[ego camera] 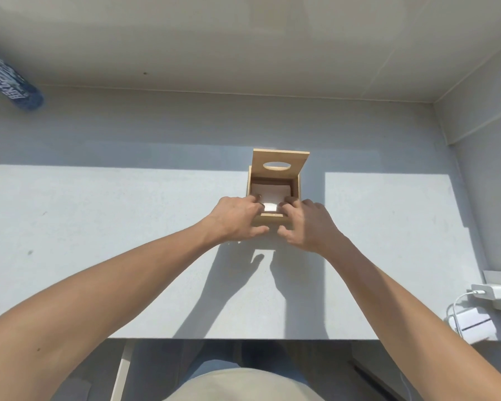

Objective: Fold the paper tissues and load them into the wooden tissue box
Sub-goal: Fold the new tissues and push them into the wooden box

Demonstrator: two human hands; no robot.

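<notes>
The wooden tissue box [273, 195] stands open mid-table, lid [280, 162] upright, white folded tissues [268, 191] inside. The left hand [237, 218] and right hand [308, 224] press fingers onto the tissues, thumbs outside the near wall. A charger [493, 295] lies at the right edge.

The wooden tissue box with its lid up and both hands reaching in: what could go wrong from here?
1. The raised lid with the oval hole might drop onto the fingers inside the square wooden tissue box.
2. Pressing may crumple the folded white tissue.
3. The left hand and right hand could nudge the box along the white table.
</notes>
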